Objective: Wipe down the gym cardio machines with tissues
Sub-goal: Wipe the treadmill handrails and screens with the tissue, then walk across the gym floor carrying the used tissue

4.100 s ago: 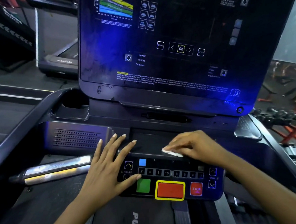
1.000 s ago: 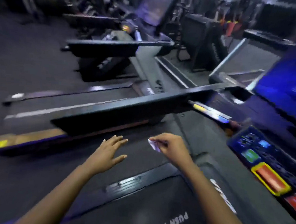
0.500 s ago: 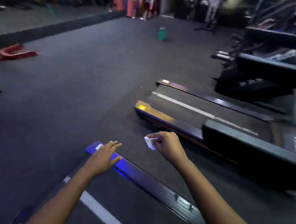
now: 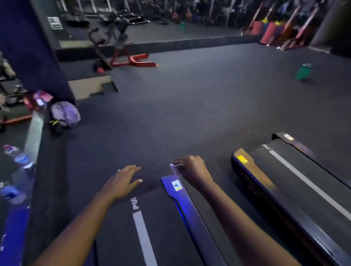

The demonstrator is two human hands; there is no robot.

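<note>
Head view looks down along two bare forearms that reach forward from the near edge over the far end of a treadmill (image 4: 159,241). The right hand (image 4: 193,169) is held palm down, wrist slightly raised and fingers curled under. Its grip is narrow, pinching a small white tissue (image 4: 175,168) whose loose corner hangs to the left of the knuckles. The tissue sits just above the far tip of the treadmill's right side rail (image 4: 194,220), which glows blue; whether it touches the rail cannot be told.

The left hand (image 4: 122,183) hovers to the left, palm down, with fingers straight and slightly spread and the thumb pointing right. Its grip is wide and holds nothing. It lies over the far end of the dark belt, near the white stripe (image 4: 145,244) down the middle. The two hands are apart, with dark floor (image 4: 192,105) showing between them.

To the right a second treadmill (image 4: 302,188) runs parallel. Farther off, a green bottle (image 4: 303,71) stands on the floor at far right, a purple backpack (image 4: 66,113) lies at the left, and a red frame (image 4: 138,60) stands at far left.
</note>
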